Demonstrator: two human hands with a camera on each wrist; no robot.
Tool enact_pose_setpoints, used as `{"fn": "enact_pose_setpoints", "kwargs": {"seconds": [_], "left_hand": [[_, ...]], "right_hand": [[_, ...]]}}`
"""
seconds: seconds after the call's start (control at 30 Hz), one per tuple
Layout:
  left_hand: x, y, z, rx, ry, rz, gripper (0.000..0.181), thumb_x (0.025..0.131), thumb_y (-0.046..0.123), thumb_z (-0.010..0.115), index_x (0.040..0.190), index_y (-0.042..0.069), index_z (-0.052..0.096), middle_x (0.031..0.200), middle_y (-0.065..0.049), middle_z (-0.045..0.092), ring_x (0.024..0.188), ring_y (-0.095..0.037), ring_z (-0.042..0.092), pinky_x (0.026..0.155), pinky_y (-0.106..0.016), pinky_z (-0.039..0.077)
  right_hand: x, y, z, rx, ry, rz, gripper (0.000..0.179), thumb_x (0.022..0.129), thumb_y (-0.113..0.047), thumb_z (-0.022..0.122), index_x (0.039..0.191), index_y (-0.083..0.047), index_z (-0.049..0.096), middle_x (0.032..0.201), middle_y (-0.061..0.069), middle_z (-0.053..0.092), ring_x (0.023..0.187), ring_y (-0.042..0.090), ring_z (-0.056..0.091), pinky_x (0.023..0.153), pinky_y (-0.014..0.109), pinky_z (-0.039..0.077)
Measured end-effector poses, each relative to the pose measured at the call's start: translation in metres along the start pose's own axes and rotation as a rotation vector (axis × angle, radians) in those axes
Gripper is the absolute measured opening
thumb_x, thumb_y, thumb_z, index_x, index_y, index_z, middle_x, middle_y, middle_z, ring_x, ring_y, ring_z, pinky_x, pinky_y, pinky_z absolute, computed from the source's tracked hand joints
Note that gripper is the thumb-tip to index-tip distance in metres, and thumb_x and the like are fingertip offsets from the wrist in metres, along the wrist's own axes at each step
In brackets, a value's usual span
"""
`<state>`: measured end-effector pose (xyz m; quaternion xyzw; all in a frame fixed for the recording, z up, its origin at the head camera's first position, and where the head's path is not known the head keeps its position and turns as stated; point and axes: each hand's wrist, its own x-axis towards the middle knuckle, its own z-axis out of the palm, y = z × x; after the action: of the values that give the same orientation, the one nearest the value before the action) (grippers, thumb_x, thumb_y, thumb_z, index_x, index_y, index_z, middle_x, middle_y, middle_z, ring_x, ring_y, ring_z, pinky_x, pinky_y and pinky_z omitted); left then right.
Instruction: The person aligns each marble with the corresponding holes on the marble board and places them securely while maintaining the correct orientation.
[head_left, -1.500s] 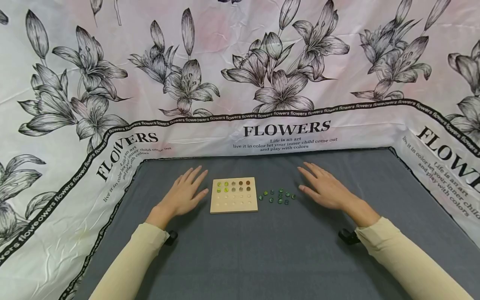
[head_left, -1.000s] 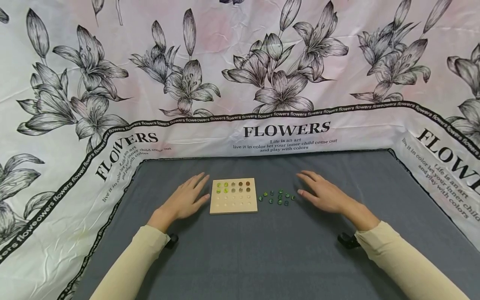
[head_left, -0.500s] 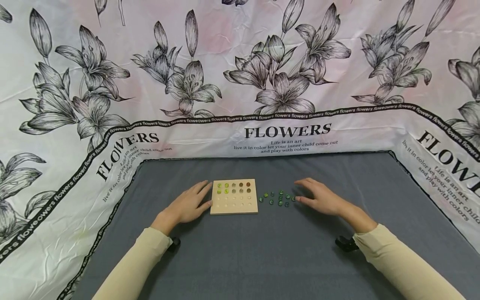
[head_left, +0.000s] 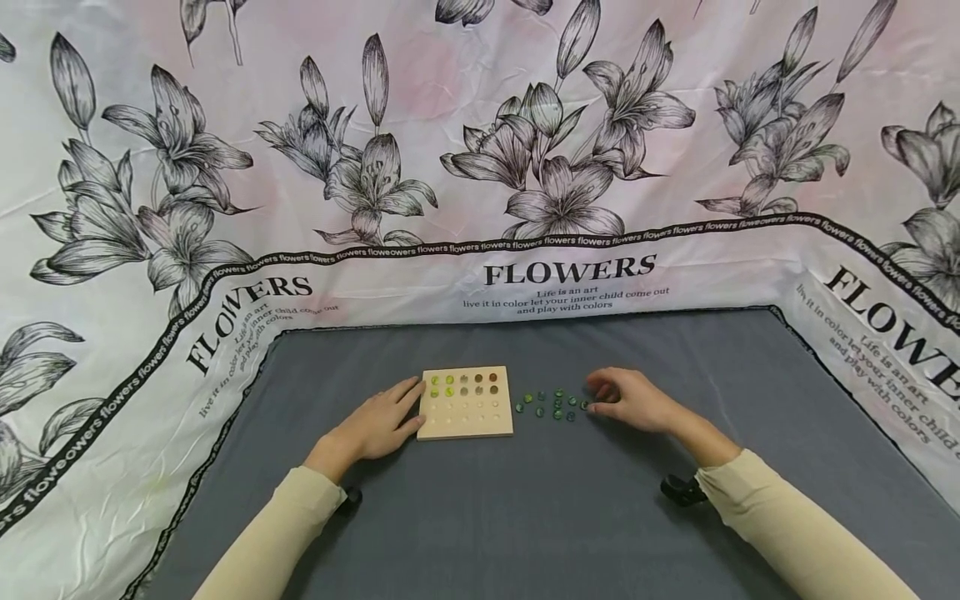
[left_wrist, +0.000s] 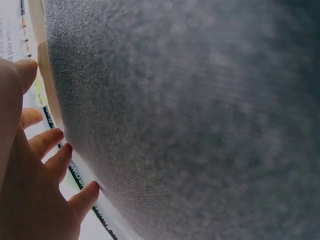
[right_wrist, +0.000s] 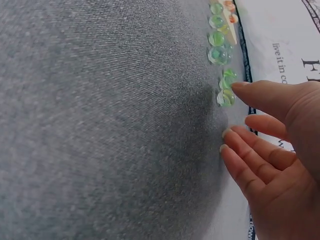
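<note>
A pale wooden board with rows of round hollows lies on the grey cloth. Its two far rows hold marbles: yellow-green marbles at the left, greyish ones in the middle, brownish ones at the right. My left hand has its thumb and fingertips at the board's left edge, fingers spread. To the right of the board lie several loose green glass marbles. Beside the rightmost is my right hand, fingers bent loosely, thumb tip close by a green marble in the right wrist view.
Grey cloth covers the tabletop. A white curtain with printed lilies and lettering rises along the back and both sides. A black wrist device shows under the right sleeve.
My left hand has moved right and nearer to me, up to the board's edge. My right hand has come down and left to the rightmost marble, its fingers bending. The view has tipped slightly upward.
</note>
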<state>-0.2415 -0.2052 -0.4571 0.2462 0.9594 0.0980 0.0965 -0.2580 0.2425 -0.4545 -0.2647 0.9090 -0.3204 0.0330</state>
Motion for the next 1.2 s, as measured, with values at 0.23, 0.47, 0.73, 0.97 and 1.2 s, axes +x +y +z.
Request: {"fn": "enact_pose_setpoints", "kwargs": {"seconds": [0.23, 0.47, 0.73, 0.97, 1.2], "left_hand": [[0.0, 0.003, 0.004, 0.008, -0.03, -0.012, 0.066, 0.111, 0.043, 0.041, 0.165, 0.011, 0.022, 0.17, -0.013, 0.018, 0.154, -0.033, 0.025, 0.122, -0.06, 0.02], [0.009, 0.003, 0.003, 0.018, -0.041, 0.006, 0.065, 0.112, 0.044, 0.038, 0.165, 0.012, 0.021, 0.171, -0.012, 0.017, 0.156, -0.032, 0.019, 0.122, -0.061, 0.018], [0.008, -0.002, 0.011, 0.022, -0.084, -0.015, 0.066, 0.112, 0.048, 0.033, 0.166, 0.015, 0.015, 0.172, -0.007, 0.011, 0.158, -0.028, 0.014, 0.123, -0.06, 0.015], [0.004, 0.001, 0.003, 0.028, -0.099, -0.016, 0.065, 0.113, 0.043, 0.034, 0.165, 0.01, 0.017, 0.172, -0.01, 0.013, 0.157, -0.032, 0.014, 0.122, -0.062, 0.015], [0.006, -0.001, 0.004, 0.044, -0.116, -0.028, 0.065, 0.113, 0.045, 0.032, 0.166, 0.013, 0.014, 0.172, -0.008, 0.01, 0.158, -0.031, 0.012, 0.122, -0.061, 0.015]], "right_hand": [[0.003, -0.004, 0.005, 0.028, -0.042, 0.023, 0.03, 0.09, -0.012, 0.08, 0.112, 0.006, 0.072, 0.087, 0.002, 0.071, 0.078, 0.013, 0.065, 0.067, 0.028, 0.053], [0.006, -0.008, 0.001, -0.003, -0.048, 0.039, 0.01, 0.09, -0.009, 0.079, 0.097, -0.002, 0.077, 0.081, -0.002, 0.071, 0.073, 0.01, 0.064, 0.064, 0.027, 0.052], [0.005, -0.006, 0.004, -0.009, -0.062, 0.014, 0.006, 0.092, -0.01, 0.077, 0.094, -0.005, 0.077, 0.082, -0.004, 0.071, 0.072, 0.008, 0.064, 0.064, 0.027, 0.052], [0.005, -0.017, 0.004, 0.042, 0.007, -0.016, 0.007, 0.094, -0.01, 0.076, 0.098, -0.005, 0.075, 0.086, -0.003, 0.072, 0.077, 0.011, 0.067, 0.067, 0.028, 0.054], [0.013, -0.034, 0.009, 0.089, 0.041, -0.012, 0.011, 0.095, -0.013, 0.075, 0.103, -0.006, 0.075, 0.088, -0.004, 0.073, 0.077, 0.01, 0.067, 0.066, 0.028, 0.054]]}}
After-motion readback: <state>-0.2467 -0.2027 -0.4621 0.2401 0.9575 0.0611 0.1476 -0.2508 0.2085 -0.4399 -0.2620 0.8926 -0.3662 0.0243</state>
